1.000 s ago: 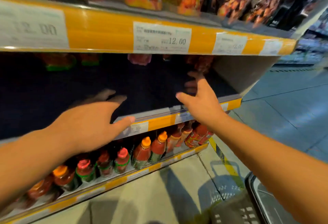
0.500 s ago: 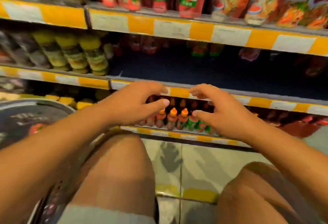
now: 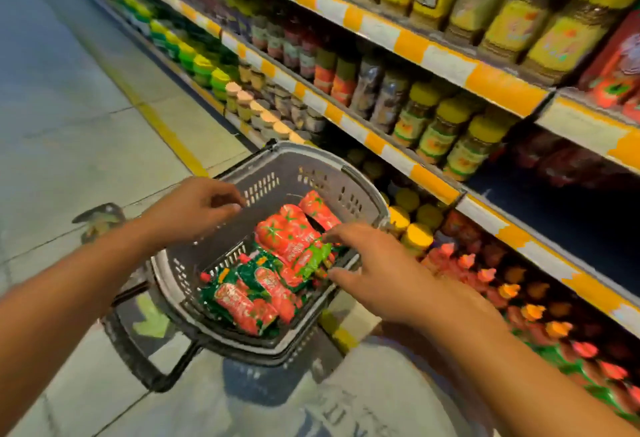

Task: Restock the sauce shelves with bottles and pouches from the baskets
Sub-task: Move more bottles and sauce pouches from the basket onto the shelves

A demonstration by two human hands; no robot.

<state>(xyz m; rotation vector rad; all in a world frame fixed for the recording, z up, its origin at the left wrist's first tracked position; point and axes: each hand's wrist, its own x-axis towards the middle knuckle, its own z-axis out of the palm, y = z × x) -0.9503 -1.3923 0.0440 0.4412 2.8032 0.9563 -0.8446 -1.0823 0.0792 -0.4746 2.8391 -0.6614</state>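
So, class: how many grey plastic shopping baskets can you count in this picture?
1: the grey plastic shopping basket sits on the floor beside the shelves, under both hands, holding red and green sauce pouches. Others may be out of frame.

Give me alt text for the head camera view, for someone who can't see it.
Two bare hands, left hand and right hand, reach into a grey plastic basket of red and green sauce pouches on the floor, beside yellow-edged shelves of jars and bottles.
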